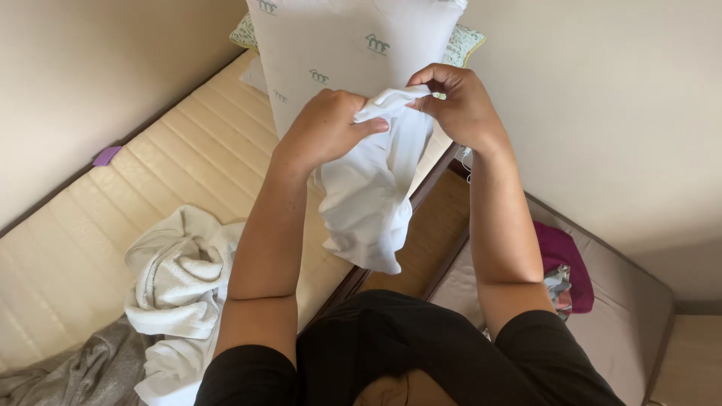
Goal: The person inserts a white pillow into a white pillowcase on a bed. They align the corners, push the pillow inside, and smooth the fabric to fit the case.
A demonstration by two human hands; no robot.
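Note:
Both of my hands grip the top edge of a white cloth (368, 199) that hangs down in front of me, bunched and limp. My left hand (327, 124) clutches its left part in a fist. My right hand (455, 101) pinches the gathered edge just to the right. Behind the cloth stands a large white pillow (331, 45) with small printed marks, upright on a bare cream mattress (150, 188).
A crumpled white towel (180, 282) lies on the mattress at my left, with a grey cloth (75, 372) below it. A patterned pillow (465, 41) peeks out behind the white one. To the right, a beige cushioned seat (624, 308) holds a magenta garment (564, 263). Wooden floor shows between.

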